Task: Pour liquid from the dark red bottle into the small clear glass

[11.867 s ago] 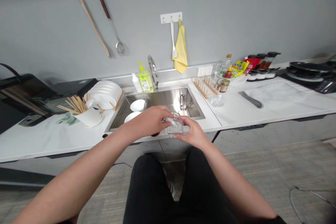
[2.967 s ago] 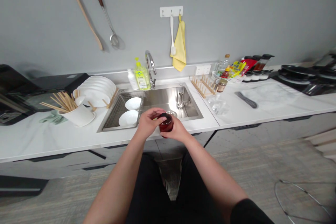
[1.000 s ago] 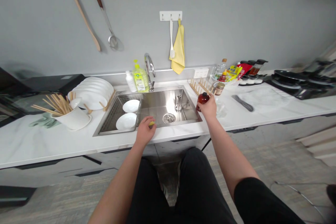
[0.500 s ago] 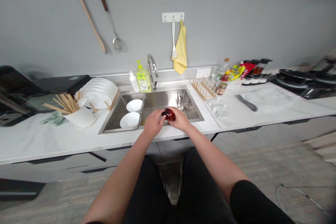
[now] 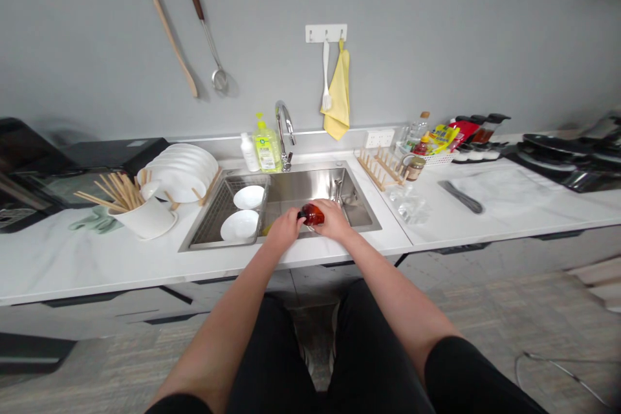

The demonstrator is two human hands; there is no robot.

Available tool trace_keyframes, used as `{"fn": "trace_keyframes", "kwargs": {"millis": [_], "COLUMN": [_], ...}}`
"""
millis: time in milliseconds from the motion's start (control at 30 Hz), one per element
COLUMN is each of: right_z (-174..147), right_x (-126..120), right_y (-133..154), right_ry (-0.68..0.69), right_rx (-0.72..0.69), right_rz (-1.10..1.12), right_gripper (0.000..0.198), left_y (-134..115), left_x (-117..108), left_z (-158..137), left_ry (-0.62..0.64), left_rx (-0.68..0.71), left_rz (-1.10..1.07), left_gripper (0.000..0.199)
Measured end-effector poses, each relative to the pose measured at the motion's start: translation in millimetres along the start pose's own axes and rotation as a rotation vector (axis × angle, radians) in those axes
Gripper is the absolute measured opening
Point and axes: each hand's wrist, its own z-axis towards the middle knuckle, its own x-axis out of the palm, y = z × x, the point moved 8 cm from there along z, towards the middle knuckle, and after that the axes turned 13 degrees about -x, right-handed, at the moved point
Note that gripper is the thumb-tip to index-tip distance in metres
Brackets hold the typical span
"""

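Over the front edge of the steel sink, a small reddish-brown see-through bottle with a black cap lies sideways between my hands. My right hand is wrapped round its body. At the bottle's black end, the fingers of my left hand close on the cap. Left of my hands, two white bowls sit in a wire drain basket inside the sink. Behind them rises the chrome faucet.
White plates stand in a rack at left, beside a white holder of chopsticks. Soap bottles stand behind the sink. Right of it are a wooden rack, a jar, clear glassware and a dark grey strip-like item.
The bottle has turned slightly, and its black cap now points more plainly left. My left fingers have closed in on the cap. The whole view has shifted a little.
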Motion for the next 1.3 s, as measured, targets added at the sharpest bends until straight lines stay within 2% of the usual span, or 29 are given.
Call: {"fn": "trace_keyframes", "kwargs": {"millis": [100, 167, 267, 333, 467, 600, 733, 867, 1033, 1200, 1300], "right_z": [0, -1, -1, -2, -2, -2, -1, 0, 0, 0, 0], "right_x": [1, 2, 3, 3, 4, 4, 3, 3, 2, 2, 2], "right_y": [0, 1, 1, 1, -2, -1, 0, 1, 3, 2, 2], "right_ry": [0.006, 0.012, 0.016, 0.021, 0.032, 0.041, 0.046, 0.052, 0.049, 0.049, 0.052], "right_rx": [0.0, -0.009, -0.009, -0.003, 0.026, 0.031, 0.035, 0.034, 0.038, 0.036, 0.032], "right_rz": [-0.006, -0.01, -0.011, -0.011, -0.021, -0.013, -0.02, -0.008, -0.006, -0.015, -0.021], "right_gripper": [0.08, 0.08, 0.081, 0.083, 0.085, 0.085, 0.085, 0.084, 0.085, 0.084, 0.085], "left_y": [7, 9, 3, 0, 6, 1, 9, 3, 14, 3, 7], "left_x": [-1, -7, -17, -16, -13, -15, -10, -16, -12, -16, -12], "left_z": [0, -3, -9, -10, -8, -8, -6, -6, -4, -6, -4], "left_ry": [0.036, 0.008, -0.051, -0.032, 0.003, -0.042, -0.015, -0.099, -0.056, -0.103, -0.062], "left_rx": [-0.094, -0.121, -0.033, -0.001, -0.127, -0.08, -0.151, -0.037, -0.144, -0.015, -0.076], "left_rz": [0.111, 0.1, -0.011, -0.03, 0.058, 0.046, 0.113, -0.001, 0.046, -0.048, -0.002], "left_gripper": [0.04, 0.045, 0.038, 0.037, 0.042, 0.042, 0.05, 0.043, 0.048, 0.041, 0.039]}}
